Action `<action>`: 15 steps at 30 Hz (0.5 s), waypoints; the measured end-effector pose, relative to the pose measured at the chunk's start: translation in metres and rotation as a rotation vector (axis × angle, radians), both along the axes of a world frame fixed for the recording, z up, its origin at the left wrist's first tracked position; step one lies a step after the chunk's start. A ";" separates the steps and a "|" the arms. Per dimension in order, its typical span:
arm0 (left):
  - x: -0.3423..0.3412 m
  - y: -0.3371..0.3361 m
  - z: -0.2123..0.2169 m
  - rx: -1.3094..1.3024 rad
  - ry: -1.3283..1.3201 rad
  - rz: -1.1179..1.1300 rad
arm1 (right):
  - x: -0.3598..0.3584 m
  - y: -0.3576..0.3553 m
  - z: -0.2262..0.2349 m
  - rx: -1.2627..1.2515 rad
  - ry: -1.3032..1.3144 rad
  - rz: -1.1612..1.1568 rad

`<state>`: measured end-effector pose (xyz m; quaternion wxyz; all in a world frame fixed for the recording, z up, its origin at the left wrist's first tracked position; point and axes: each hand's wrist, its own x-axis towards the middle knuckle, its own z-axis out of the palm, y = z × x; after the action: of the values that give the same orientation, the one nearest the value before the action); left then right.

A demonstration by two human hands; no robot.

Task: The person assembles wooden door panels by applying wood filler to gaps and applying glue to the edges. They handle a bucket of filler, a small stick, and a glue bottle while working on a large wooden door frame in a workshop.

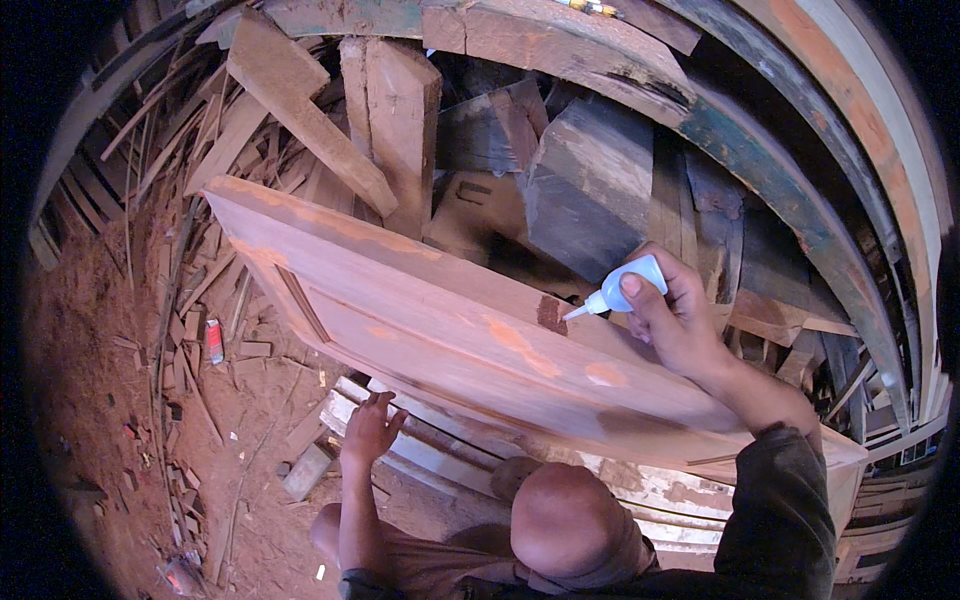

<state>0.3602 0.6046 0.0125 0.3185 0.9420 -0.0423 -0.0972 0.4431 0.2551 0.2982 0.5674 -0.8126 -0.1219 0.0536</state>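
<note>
My right hand [672, 318] grips a small pale-blue squeeze bottle [640, 277], thumb on its side. Its narrow white nozzle points left, with the tip at a dark brown patch [552, 313] on the upper edge of a wooden panel door [420, 310]. The door lies aslant, from upper left to lower right, its face toward me, with orange smears on the wood. Just below the door's lower edge is my left hand [372, 425], holding nothing, thumb and fingers apart. It is beside white-painted boards [425, 465]; whether it touches them I cannot tell.
Behind the door, wood offcuts [310, 110] and a large dark block [590, 180] are heaped. A curved timber beam [560, 50] arches across the back. On the reddish ground to the left lie a red-and-white tube [214, 341] and scattered wood scraps [310, 470].
</note>
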 end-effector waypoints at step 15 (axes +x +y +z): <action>0.000 0.001 -0.001 0.005 0.002 -0.002 | 0.002 0.000 -0.001 -0.037 -0.064 0.021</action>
<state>0.3603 0.6052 0.0118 0.3163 0.9426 -0.0426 -0.0985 0.4452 0.2547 0.2968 0.5476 -0.8228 -0.1475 0.0356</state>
